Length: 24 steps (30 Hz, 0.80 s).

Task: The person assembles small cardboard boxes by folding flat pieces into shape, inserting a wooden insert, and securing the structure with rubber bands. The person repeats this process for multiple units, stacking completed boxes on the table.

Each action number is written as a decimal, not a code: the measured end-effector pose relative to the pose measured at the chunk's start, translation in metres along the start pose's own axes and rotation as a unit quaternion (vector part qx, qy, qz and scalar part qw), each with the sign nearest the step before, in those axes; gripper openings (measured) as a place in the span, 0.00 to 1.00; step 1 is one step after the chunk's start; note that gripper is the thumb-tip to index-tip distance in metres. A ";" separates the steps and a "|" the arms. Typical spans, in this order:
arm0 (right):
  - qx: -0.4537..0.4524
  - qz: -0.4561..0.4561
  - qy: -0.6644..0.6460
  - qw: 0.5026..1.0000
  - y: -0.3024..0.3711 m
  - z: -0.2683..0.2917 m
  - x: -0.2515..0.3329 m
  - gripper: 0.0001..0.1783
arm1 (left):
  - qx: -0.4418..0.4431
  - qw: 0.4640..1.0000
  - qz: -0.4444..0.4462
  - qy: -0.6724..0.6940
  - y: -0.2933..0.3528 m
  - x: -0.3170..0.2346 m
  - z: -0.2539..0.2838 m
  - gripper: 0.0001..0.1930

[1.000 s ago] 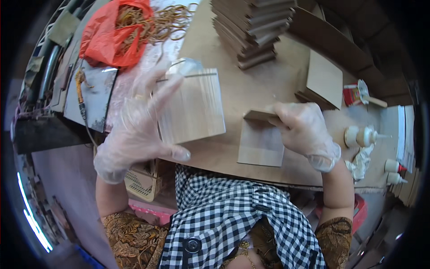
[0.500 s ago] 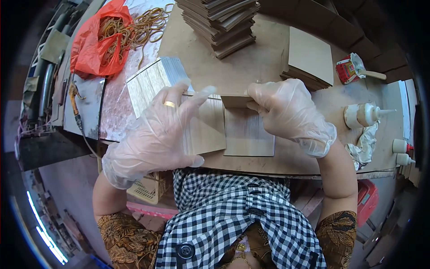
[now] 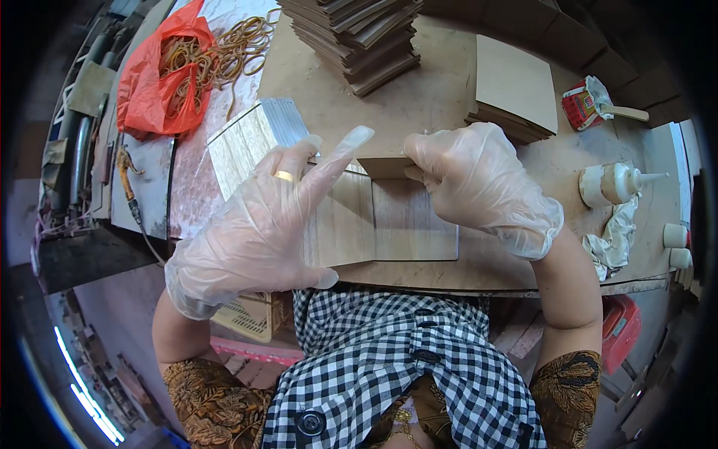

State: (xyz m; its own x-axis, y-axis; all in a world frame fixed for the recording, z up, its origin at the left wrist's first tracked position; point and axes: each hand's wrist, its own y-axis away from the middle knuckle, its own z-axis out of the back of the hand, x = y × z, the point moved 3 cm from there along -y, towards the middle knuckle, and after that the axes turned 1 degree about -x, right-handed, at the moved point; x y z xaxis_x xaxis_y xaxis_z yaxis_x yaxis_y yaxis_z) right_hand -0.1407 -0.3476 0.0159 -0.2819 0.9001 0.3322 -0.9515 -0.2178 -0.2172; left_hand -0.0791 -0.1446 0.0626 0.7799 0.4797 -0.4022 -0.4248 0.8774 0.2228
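The brown strip (image 3: 383, 168) stands on edge along the far side of the right panel (image 3: 415, 224), near the table's (image 3: 493, 262) near edge; it looks light and stiff, probably brittle at the corners, best gripped by its right end or upper edge; the right hand (image 3: 479, 179) has fingers curled closed, pinching that right end; the left hand (image 3: 250, 228) spreads wide over the left panel (image 3: 340, 232), pressure impossible to tell; both panels are thin, flat, pale and wood-grained, meeting edge to edge, and likely slide easily under smooth gloves.
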 end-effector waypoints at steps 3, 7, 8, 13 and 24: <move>0.002 -0.004 -0.005 1.000 0.000 0.001 0.000 0.06 | 0.017 1.000 0.002 -0.009 -0.004 -0.004 0.002 0.69; 0.013 -0.013 -0.002 1.000 0.000 0.001 -0.002 0.07 | 0.028 0.999 -0.006 0.037 -0.008 -0.005 0.003 0.71; 0.019 -0.017 0.001 1.000 -0.001 0.002 -0.001 0.07 | 0.030 0.998 -0.009 0.061 -0.010 -0.005 0.002 0.71; 0.000 0.009 0.007 1.000 0.001 0.001 -0.001 0.07 | -0.083 0.973 -0.112 0.185 -0.009 -0.002 -0.018 0.73; -0.015 0.006 0.022 1.000 0.002 -0.003 -0.002 0.05 | -0.152 0.855 0.055 0.492 -0.012 -0.009 -0.049 0.52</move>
State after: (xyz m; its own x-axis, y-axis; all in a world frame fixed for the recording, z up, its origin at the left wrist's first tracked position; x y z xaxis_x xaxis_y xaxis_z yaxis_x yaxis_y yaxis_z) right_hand -0.1417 -0.3491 0.0122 -0.2872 0.9131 0.2894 -0.9437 -0.2178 -0.2491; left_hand -0.1034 -0.1597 0.0201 0.0270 0.1973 -0.9800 -0.6875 0.7153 0.1250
